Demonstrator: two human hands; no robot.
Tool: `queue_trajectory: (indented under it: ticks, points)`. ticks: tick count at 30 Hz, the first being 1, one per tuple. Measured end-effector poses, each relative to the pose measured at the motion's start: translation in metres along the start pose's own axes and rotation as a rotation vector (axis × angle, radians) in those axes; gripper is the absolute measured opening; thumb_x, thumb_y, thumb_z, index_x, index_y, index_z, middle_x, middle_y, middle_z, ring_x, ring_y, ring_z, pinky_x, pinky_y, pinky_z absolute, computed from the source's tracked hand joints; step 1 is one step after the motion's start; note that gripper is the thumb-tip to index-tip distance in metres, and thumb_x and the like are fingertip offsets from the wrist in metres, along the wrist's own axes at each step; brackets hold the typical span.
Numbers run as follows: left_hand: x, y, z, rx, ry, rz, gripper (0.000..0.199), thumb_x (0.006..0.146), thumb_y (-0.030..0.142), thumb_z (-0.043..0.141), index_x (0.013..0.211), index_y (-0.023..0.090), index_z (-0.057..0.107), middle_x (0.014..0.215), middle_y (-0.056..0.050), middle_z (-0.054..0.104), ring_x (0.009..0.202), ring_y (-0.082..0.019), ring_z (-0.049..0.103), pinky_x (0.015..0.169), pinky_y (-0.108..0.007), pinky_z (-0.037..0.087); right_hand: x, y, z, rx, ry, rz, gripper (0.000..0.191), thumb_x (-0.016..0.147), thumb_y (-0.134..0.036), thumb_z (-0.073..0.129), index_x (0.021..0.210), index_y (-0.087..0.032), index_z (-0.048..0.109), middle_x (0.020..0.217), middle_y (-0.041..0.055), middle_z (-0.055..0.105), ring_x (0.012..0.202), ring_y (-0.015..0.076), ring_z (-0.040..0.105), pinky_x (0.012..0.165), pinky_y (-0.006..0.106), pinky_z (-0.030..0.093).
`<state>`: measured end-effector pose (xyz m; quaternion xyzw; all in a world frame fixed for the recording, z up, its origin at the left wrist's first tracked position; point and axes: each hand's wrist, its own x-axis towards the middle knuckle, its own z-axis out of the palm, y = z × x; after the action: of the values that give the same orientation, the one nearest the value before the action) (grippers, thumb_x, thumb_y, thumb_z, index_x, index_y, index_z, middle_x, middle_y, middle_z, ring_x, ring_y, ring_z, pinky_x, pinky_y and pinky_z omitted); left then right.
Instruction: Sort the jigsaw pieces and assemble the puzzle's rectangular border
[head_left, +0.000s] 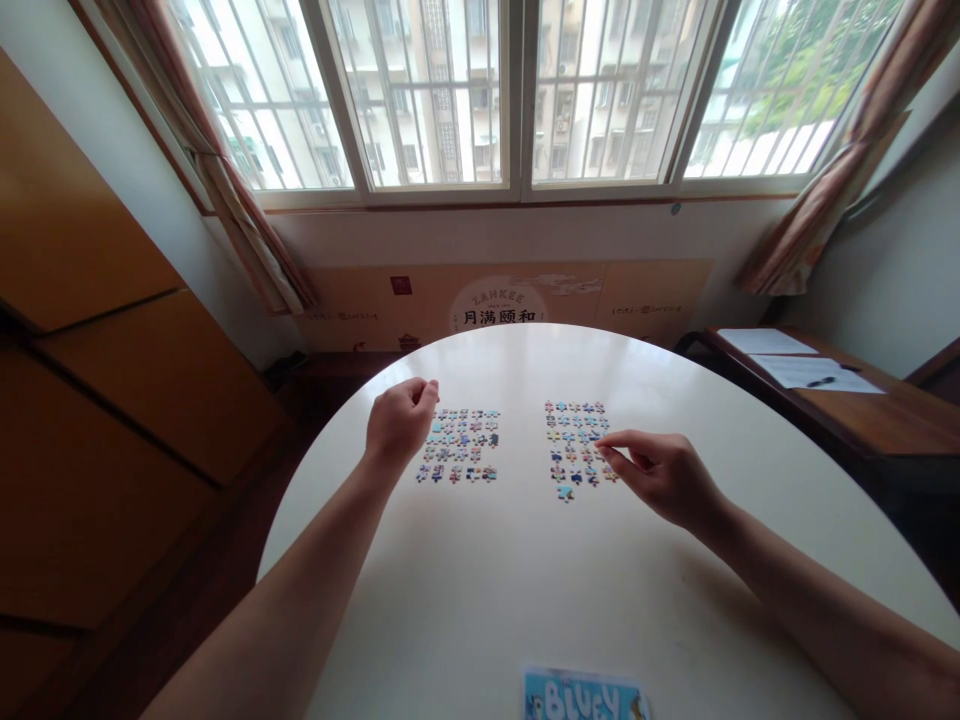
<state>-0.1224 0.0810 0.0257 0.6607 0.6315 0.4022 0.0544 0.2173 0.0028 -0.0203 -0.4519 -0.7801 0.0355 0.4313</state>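
Loose jigsaw puzzle pieces lie in rows on the white round table (480,580), split into a left group (473,440) and a right group (574,422). My left hand (401,418) hovers at the left group's outer edge, its fingers curled closed; whatever they hold is hidden. Over the right group's right side, my right hand (664,475) has thumb and forefinger pinched at a small puzzle piece (598,446). One light blue piece (565,494) sits by itself just below the right group.
A blue box or booklet marked BLUEY (585,695) lies at the near table edge. To the right, a wooden desk (900,425) bears papers (814,373) and a dark pen. Past the table are a printed carton (345,305) and barred windows; wooden cabinets (97,420) stand left.
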Motion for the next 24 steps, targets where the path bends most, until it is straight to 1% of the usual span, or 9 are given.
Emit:
queue_trajectory:
  ticks: [5, 9, 16, 20, 24]
  points:
    - [0.0001, -0.0027, 0.0034, 0.019, -0.014, -0.007, 0.032, 0.090, 0.042, 0.049, 0.075, 0.022, 0.069, 0.059, -0.001, 0.063, 0.064, -0.021, 0.060, 0.061, -0.030, 0.037, -0.0008, 0.0015, 0.0008, 0.008, -0.003, 0.004, 0.022, 0.093, -0.031, 0.059, 0.088, -0.017, 0.076, 0.048, -0.0064, 0.041, 0.042, 0.0092, 0.033, 0.044, 0.024, 0.029]
    - [0.0006, -0.0038, 0.0056, -0.002, 0.011, 0.011, 0.029, 0.090, 0.038, 0.047, 0.081, 0.022, 0.069, 0.065, -0.001, 0.066, 0.068, -0.022, 0.062, 0.065, -0.031, 0.039, -0.0012, 0.0012, 0.0009, 0.015, -0.014, -0.002, 0.022, 0.093, -0.031, 0.059, 0.089, -0.017, 0.076, 0.048, -0.0061, 0.044, 0.042, 0.0087, 0.033, 0.044, 0.024, 0.028]
    - [0.0002, -0.0042, 0.0087, -0.067, 0.051, 0.029, 0.031, 0.091, 0.035, 0.043, 0.089, 0.020, 0.071, 0.075, -0.003, 0.070, 0.076, -0.023, 0.064, 0.071, -0.032, 0.043, -0.0005, -0.0004, 0.0000, 0.030, -0.011, -0.008, 0.021, 0.093, -0.029, 0.060, 0.090, -0.016, 0.076, 0.049, -0.0064, 0.044, 0.043, 0.0083, 0.034, 0.045, 0.023, 0.029]
    - [-0.0003, -0.0031, 0.0066, -0.084, 0.076, 0.033, 0.031, 0.090, 0.033, 0.043, 0.092, 0.019, 0.071, 0.070, -0.002, 0.067, 0.073, -0.023, 0.063, 0.068, -0.032, 0.043, -0.0005, -0.0004, 0.0001, 0.023, -0.009, -0.011, 0.021, 0.093, -0.029, 0.060, 0.089, -0.016, 0.077, 0.048, -0.0068, 0.042, 0.043, 0.0083, 0.034, 0.045, 0.023, 0.029]
    - [-0.0005, -0.0024, 0.0042, -0.087, 0.095, 0.026, 0.029, 0.087, 0.029, 0.046, 0.092, 0.019, 0.073, 0.065, -0.001, 0.064, 0.064, -0.021, 0.059, 0.065, -0.031, 0.042, -0.0005, -0.0008, 0.0000, 0.028, -0.010, -0.021, 0.021, 0.092, -0.028, 0.060, 0.089, -0.015, 0.076, 0.048, -0.0073, 0.040, 0.042, 0.0082, 0.033, 0.045, 0.023, 0.029]
